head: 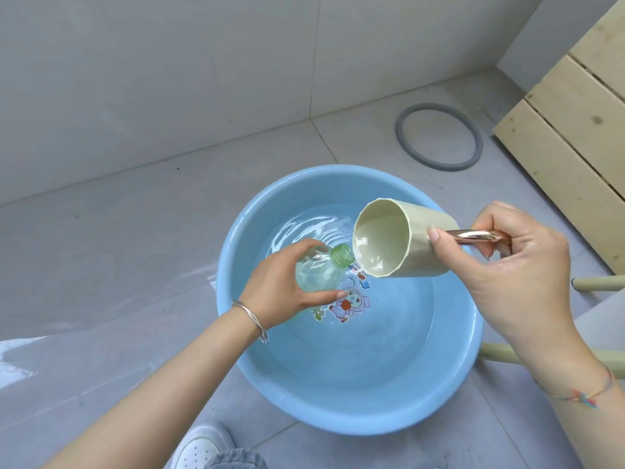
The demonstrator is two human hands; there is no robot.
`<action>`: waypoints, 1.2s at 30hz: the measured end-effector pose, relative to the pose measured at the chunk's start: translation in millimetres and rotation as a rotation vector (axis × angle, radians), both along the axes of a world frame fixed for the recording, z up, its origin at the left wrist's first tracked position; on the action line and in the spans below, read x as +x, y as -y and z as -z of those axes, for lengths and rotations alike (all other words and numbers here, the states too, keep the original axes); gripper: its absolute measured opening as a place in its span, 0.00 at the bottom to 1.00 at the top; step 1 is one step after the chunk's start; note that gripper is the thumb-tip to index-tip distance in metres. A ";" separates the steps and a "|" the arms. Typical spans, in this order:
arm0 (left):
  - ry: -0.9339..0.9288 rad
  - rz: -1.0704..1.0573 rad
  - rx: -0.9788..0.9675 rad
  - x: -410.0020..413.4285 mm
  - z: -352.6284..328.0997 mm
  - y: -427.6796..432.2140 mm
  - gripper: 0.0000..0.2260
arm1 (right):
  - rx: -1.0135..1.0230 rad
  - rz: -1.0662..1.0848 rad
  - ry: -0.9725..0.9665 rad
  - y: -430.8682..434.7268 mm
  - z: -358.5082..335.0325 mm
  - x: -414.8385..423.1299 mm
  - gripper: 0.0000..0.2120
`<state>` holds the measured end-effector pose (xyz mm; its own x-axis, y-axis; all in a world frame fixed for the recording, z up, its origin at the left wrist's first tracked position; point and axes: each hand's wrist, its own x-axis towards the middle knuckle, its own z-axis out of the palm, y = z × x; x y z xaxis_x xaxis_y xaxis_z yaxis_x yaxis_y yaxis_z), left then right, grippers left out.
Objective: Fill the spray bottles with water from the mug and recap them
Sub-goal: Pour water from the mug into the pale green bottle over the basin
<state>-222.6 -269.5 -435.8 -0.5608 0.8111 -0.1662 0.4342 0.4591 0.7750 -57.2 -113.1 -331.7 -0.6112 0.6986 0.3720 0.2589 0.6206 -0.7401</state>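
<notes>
blue basin (338,419) — on tiled floor | grey ring (400,130) | wooden slats (575,137)

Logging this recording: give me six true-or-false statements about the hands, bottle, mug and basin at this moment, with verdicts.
1. The left hand grips the bottle. True.
2. The bottle has its spray cap on. False: its green threaded neck is bare.
3. The right hand holds the mug by its handle. True.
4. The mug stands upright on the floor. False: it is tilted, with its mouth at the bottle's neck, above the basin.
5. The basin is dry. False: there is water in it.
6. A grey ring lies on the floor beyond the basin. True.
</notes>
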 end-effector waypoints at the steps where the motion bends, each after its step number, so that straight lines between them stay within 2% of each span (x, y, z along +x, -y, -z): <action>1: 0.000 0.001 -0.005 0.1 0.5 0.0 0.29 | 0.015 -0.002 0.002 0.0 -0.1 0.2 0.22; 11: 0.011 0.005 -0.023 0.9 1.8 -1.5 0.29 | 0.114 -0.017 0.019 -1.0 -1.5 -0.8 0.20; 15: 0.026 0.002 -0.032 1.9 3.7 -1.9 0.33 | 0.146 -0.022 0.018 -1.1 -2.5 -1.8 0.20; 20: 0.032 0.001 -0.028 3.1 4.2 -2.3 0.30 | 0.211 -0.017 0.029 0.7 -5.8 -3.0 0.20; 24: 0.044 -0.003 -0.035 3.8 3.7 -2.7 0.33 | 0.233 -0.030 0.038 1.4 -7.6 -4.5 0.19; 36: 0.077 -0.023 -0.018 7.7 1.7 -3.9 0.32 | 0.385 -0.084 0.030 3.2 -9.7 -9.0 0.18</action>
